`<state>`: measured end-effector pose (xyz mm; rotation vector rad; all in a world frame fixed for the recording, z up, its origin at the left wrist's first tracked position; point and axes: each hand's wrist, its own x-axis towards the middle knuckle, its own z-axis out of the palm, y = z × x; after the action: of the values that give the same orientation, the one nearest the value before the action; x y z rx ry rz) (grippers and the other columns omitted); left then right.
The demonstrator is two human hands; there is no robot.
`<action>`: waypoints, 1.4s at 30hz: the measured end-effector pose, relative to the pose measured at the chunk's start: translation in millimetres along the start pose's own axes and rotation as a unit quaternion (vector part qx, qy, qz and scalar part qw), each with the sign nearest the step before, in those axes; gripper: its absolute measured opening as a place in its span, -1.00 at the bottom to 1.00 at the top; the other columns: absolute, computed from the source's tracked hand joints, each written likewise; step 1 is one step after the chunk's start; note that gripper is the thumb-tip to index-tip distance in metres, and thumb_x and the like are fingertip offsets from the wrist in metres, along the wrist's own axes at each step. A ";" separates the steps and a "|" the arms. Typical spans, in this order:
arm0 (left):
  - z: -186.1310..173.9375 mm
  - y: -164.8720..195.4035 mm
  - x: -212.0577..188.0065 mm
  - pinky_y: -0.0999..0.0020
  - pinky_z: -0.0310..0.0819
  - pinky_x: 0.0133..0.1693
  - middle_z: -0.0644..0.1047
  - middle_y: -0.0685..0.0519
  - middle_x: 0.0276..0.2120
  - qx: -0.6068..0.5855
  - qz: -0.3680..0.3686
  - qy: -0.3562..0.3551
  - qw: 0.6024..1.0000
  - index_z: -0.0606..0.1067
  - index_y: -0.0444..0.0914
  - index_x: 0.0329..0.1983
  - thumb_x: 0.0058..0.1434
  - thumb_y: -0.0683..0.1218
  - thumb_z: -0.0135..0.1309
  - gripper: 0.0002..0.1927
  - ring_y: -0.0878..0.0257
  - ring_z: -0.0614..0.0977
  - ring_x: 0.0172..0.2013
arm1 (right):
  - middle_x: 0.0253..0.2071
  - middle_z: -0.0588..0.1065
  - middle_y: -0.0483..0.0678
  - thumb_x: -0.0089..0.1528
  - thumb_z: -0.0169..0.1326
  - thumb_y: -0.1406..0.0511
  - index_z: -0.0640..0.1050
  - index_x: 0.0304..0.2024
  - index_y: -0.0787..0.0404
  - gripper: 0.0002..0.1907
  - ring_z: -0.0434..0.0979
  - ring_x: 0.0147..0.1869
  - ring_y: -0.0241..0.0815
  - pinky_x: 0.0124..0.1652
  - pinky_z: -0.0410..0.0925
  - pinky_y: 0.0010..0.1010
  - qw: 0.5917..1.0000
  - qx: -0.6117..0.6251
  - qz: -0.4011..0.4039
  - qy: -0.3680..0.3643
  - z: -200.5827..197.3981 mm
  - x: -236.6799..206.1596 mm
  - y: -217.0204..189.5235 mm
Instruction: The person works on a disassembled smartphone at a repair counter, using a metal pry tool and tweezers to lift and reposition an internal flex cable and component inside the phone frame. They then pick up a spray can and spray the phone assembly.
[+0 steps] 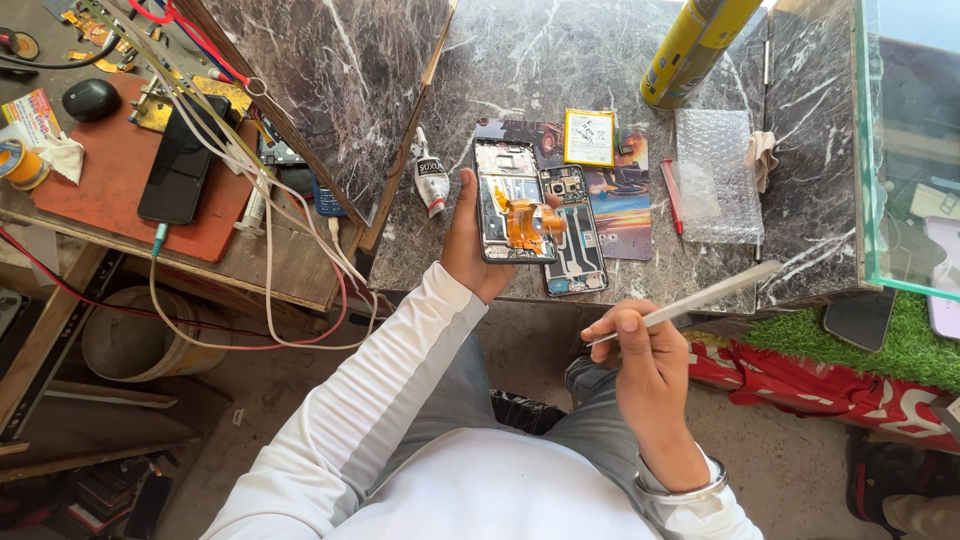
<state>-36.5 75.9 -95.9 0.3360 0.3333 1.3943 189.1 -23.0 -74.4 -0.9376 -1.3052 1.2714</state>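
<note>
**Both hands loaded: opened phone in the left, tweezers in the right**

Left hand has its grip closed around an opened phone, back cover off, fingers wrapped along one long edge and the thumb on the other, so the exposed inside faces up to the eye. An orange flex ribbon curls loose across its middle. The phone sits raised just above the marble table, over a second phone frame that lies flat on a printed mat.

Right hand pinches a pair of silver tweezers between thumb and forefinger like a pen, grip tight, tips aimed up and away to the right, well apart from the phone. The hand hangs low near the lap, below the table edge.

Around the work: a yellow battery pack at the mat's top, a small glue tube left of the phone, a red-handled tool beside a bubble-wrap sheet, a yellow spray can at the back. Off left, a dark phone rests on a red pad among cables
</note>
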 end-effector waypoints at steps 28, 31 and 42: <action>27.1 -0.2 -33.6 -0.07 0.60 0.07 0.46 -0.18 0.23 0.014 0.026 -0.106 0.994 0.25 -0.29 0.45 0.43 0.33 -0.11 -0.24 0.00 0.59 0.12 | -0.09 0.58 0.08 0.39 0.02 0.34 0.43 0.11 0.29 -0.74 0.66 -0.01 -0.14 0.06 0.51 -0.31 0.996 0.050 -0.074 -0.009 9.6 -2.3 -37.6; 39.3 -1.8 -44.5 -0.04 0.57 0.13 0.44 -0.18 0.25 -0.009 0.021 -0.107 0.994 0.24 -0.28 0.47 0.45 0.34 -0.13 -0.23 0.01 0.57 0.14 | -0.07 0.60 0.15 0.40 0.06 0.36 0.41 0.02 0.30 -0.81 0.68 0.03 -0.06 0.11 0.54 -0.22 0.992 0.090 -0.083 -0.006 14.1 0.8 -41.1; 76.5 13.2 -66.2 -0.03 0.59 0.07 0.42 -0.23 0.25 -0.015 -0.005 -0.148 0.989 0.24 -0.32 0.49 0.49 0.37 -0.20 -0.20 0.00 0.58 0.15 | -0.05 0.58 0.17 0.37 0.12 0.44 0.48 -0.06 0.41 -0.86 0.66 0.10 -0.05 0.15 0.50 -0.29 0.995 0.007 -0.103 -0.005 12.9 4.8 -61.8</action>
<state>-25.8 9.8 -19.0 0.5081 0.0687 1.3167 183.5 -28.7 -11.5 -0.7656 -1.3621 1.1244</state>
